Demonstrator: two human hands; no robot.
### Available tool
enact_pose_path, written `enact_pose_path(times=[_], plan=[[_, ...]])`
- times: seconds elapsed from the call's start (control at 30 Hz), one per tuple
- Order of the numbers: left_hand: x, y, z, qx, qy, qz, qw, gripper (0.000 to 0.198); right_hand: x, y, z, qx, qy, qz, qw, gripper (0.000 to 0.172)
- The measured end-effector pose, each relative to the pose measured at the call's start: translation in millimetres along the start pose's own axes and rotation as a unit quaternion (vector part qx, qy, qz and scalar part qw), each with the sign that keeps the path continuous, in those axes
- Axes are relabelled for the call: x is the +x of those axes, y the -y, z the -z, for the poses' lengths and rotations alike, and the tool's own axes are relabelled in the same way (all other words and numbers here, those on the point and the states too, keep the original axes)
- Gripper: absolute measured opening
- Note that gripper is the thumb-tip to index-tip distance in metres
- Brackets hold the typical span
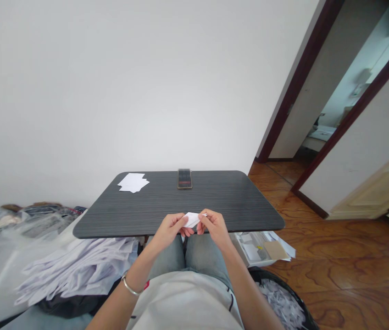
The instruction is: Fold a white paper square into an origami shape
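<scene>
Between my two hands is a small folded piece of white paper point(191, 220), held just over the near edge of the dark table point(139, 211). My left hand point(173, 227) pinches its left end with the thumb on top and the fingers curled beneath. At the right end, the thumb and fingers of my right hand point(213, 224) grip the paper too, and a small pointed tip sticks out past them. The fingers hide part of its underside. Several white paper sheets point(133, 182) lie in a loose overlapping pile at the table's far left.
A smartphone point(184, 178) stands at the table's back edge, near the wall. Folded white cloth point(80, 268) is heaped at lower left. Right of my legs are a box of papers point(261, 250) and a black bag of paper scraps point(280, 302). A doorway opens at right.
</scene>
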State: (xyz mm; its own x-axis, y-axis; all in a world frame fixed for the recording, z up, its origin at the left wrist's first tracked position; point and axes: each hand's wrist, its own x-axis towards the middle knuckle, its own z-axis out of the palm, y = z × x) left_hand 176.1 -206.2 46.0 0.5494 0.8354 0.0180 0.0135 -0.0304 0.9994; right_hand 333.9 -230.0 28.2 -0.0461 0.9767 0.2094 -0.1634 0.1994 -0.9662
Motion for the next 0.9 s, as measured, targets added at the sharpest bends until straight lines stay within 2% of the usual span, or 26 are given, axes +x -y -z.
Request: enact_pose_path(times=[0.27,0.43,0.53,0.77,0.9], plan=[[0.1,0.9,2.9,0.027,-0.005,-0.016,0.999,0.035,-2.1,3.3,-3.1,-0.002,-0.023,0.001,1.0,0.024],[0.6,1.7,2.3,0.05,-0.016,-0.041,0.998,0.034,-2.5,1.6,-5.7,0.026,-0.015,-0.03,0.999,0.024],[1.0,2.9,1.0,0.03,-0.039,-0.056,0.997,0.034,-3.3,2.4,-7.2,0.022,-0.022,-0.034,0.999,0.026],[0.8,-1.0,-1.7,-0.042,-0.077,-0.035,0.996,0.028,-3.7,4.0,-8.3,0.031,-0.045,-0.011,0.998,0.022],[0.6,-2.0,-0.9,-0.038,-0.097,-0.073,0.992,0.022,-5.0,5.3,-9.2,0.023,-0.058,0.002,0.998,0.023]])
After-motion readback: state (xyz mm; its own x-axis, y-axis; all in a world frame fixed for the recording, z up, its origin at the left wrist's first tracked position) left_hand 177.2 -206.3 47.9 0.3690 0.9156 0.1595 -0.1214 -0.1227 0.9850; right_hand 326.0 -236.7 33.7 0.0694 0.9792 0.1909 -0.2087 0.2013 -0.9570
